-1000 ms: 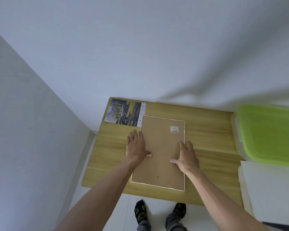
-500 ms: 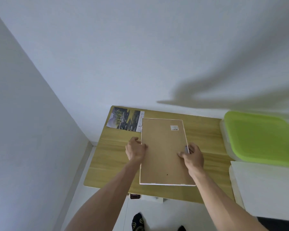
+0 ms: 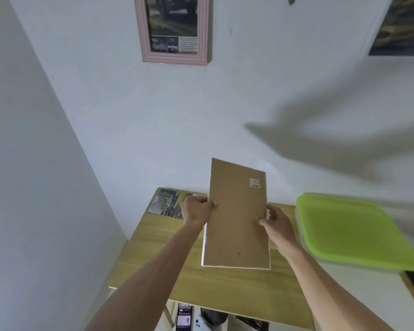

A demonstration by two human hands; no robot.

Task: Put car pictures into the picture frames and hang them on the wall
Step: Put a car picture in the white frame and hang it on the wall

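Picture frame [image 3: 237, 216], brown backing toward viewer, held tilted above wooden table [image 3: 201, 278].
Left hand [image 3: 196, 210] grips its 9 o'clock edge, right hand [image 3: 276, 223] pinches its 3 o'clock edge; car picture [image 3: 169, 203] lies at 10 o'clock; pink-framed picture [image 3: 173, 29] hangs at 12; green-lidded box [image 3: 351, 232] at 3.

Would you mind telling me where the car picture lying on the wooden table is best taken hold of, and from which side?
Probably by its left edge, coming in from the left. The car picture lies flat at the table's far-left corner; its right part is hidden behind the left hand and the lifted frame. Being thin, it likely needs sliding or a fingertip under the edge.
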